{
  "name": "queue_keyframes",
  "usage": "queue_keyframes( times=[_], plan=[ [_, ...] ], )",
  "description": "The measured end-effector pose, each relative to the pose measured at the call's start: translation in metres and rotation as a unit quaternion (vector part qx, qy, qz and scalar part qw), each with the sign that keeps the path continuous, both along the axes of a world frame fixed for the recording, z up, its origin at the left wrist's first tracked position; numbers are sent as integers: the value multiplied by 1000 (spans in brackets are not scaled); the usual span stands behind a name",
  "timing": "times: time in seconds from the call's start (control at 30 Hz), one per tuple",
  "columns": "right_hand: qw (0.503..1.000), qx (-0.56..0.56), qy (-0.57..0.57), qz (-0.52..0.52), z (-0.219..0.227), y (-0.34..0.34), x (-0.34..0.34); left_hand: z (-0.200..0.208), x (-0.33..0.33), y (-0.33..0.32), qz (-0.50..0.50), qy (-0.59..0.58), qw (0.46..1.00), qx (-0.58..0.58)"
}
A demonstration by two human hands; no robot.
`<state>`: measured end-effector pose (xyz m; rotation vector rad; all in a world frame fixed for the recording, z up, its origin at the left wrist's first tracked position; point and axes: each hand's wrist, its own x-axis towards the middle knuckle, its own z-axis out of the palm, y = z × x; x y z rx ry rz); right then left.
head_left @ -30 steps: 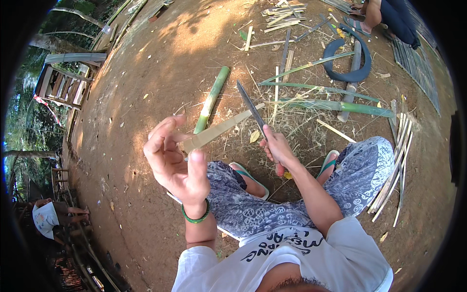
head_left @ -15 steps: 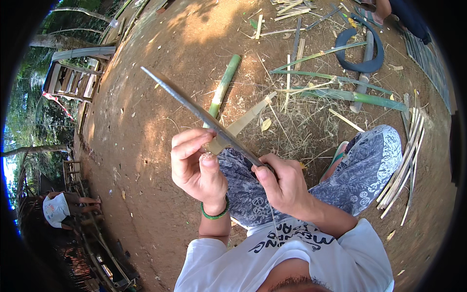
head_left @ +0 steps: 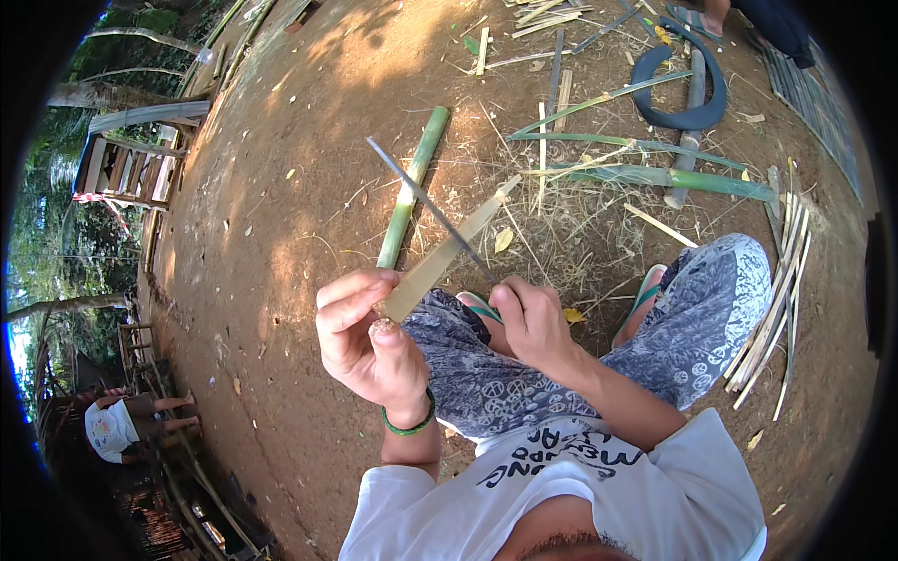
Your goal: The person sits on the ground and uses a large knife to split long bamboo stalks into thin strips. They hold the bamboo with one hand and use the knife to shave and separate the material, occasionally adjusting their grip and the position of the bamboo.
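A flat, pale bamboo strip (head_left: 419, 286) slants away from me, its near end pinched between the thumb and fingers of my left hand (head_left: 368, 335). My right hand (head_left: 536, 323) is closed around the handle of a long, narrow knife (head_left: 417, 191), and the fist hides that handle. The dark blade points up and to the left, crossing over the strip about midway along it. Whether the edge touches the strip I cannot tell. Just beyond the hands, a green bamboo length (head_left: 417, 178) lies on the ground.
Split green bamboo (head_left: 720, 183) rests across a grey pole (head_left: 694, 112) on the right, near a dark curved band (head_left: 722, 89). Thin strips (head_left: 778, 299) lie beside my right knee. Shavings (head_left: 585, 229) litter the soil ahead. One person's foot (head_left: 703, 21) shows far right; another person (head_left: 117, 425) is far left.
The knife has drawn back toward the right, and its blade now looks thinner and shorter against the strip. Both hands keep their hold, and more of the strip shows.
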<state>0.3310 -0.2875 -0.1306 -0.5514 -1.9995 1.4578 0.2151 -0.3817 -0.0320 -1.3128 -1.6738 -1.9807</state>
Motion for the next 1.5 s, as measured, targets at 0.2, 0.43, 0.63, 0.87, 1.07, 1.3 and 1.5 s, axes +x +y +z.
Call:
queue_keyframes(
  times=[0.2,0.43,0.63,0.87,1.07,1.3,1.5],
  plan=[
    [988,-102,-105,-43,-39,20,-11,1,-3,-4,-8,12,1000,-12],
    [986,-18,-157,-51,-86,38,-15,0,-4,-12,-42,29,998,-33],
    [960,-46,-268,-66,-136,59,-19,-14,-5,-3,-57,-80,995,37],
    [946,-185,-261,-49,-127,67,-24,-6,-18,27,-284,-145,939,124],
    [967,-112,-227,-17,-66,38,-36,-13,-8,41,-194,-172,936,239],
    [939,-84,-324,-77,-172,88,-38,-11,2,47,-186,-212,923,263],
    [936,-186,-292,-67,-145,61,-29,-19,-1,47,-185,-190,932,246]
  ],
)
